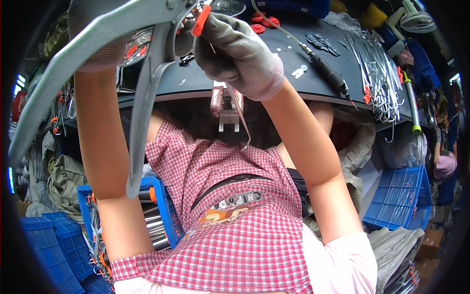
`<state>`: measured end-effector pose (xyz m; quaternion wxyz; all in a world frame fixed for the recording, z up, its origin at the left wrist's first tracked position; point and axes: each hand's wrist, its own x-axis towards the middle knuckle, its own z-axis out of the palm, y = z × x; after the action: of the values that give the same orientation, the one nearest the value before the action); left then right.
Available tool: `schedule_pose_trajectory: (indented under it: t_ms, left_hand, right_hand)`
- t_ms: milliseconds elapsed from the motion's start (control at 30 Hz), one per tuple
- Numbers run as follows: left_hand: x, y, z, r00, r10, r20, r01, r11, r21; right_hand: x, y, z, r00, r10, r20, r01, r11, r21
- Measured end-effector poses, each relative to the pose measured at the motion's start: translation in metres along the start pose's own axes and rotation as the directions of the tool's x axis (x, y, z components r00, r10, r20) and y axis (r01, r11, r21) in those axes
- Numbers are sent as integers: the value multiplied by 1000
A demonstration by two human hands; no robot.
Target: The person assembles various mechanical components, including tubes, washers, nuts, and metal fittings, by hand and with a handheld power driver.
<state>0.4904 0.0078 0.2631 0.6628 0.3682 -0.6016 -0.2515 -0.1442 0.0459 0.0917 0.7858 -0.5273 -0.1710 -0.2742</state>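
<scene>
A grey metal caulking gun hangs close before me, its long curved handle [63, 61] and straighter trigger [147, 105] pointing down. My left hand [105, 51], in a grey glove, is behind the handle and appears closed on the gun; its fingers are mostly hidden. An orange tab [201, 20] sits at the gun's upper end, beside the fingers of my right hand [242, 56]. That hand, also gloved, is closed with fingers curled. A thin metal rod [237, 109] with a bent tip runs down from under it, over a small metal fixture [229, 120] at the table edge.
On the dark table [293, 49] are red round parts [270, 21], a black cable-fed tool [329, 72] and a pile of hooked rods [374, 71]. A blue crate [171, 218] of barrels stands by my left arm, another blue basket [396, 196] at right. A person [444, 164] is far right.
</scene>
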Motion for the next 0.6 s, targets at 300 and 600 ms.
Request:
schedule_pose_trajectory:
  t_ms: [300,600]
  left_hand:
    - [-142,-95,418,928,-156,338,191,979,-74]
    - [-262,-155,493,955,-244,168,214,960,183]
  right_hand:
    - [-44,38,-109,895,-155,-418,-30,915,-403]
    - [-251,36,-73,537,-655,-532,-502,259,-825]
